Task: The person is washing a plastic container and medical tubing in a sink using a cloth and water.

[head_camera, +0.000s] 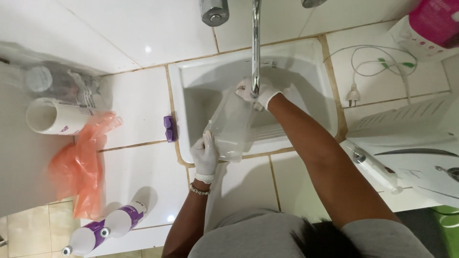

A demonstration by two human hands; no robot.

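Container (232, 126), clear plastic, tilted over the front part of the white sink (306, 71), its upper end under the chrome tap (256, 45). Left hand (205, 155), white glove, fingers curled round the container's lower end at the sink's front rim; beaded bracelet (199, 190) on that wrist. Right hand (258, 91), also gloved, closed on the container's upper end just under the tap spout; the spout crosses in front of it, so the finger positions are partly hidden.

Left of the sink, touching its rim: small purple block (169, 129). Farther left on the tiled desk (138, 100): white cup (50, 117) lying on its side, orange plastic bag (81, 165) beside it, clear bag (57, 81) with items behind. Left of the sink and nearer the person: two white bottles (107, 229) with purple labels, lying down. Right of the sink: white cable (377, 67) with plug, pink-and-white pack (430, 24) at the far corner, white appliance (411, 143) close to the sink's right edge.
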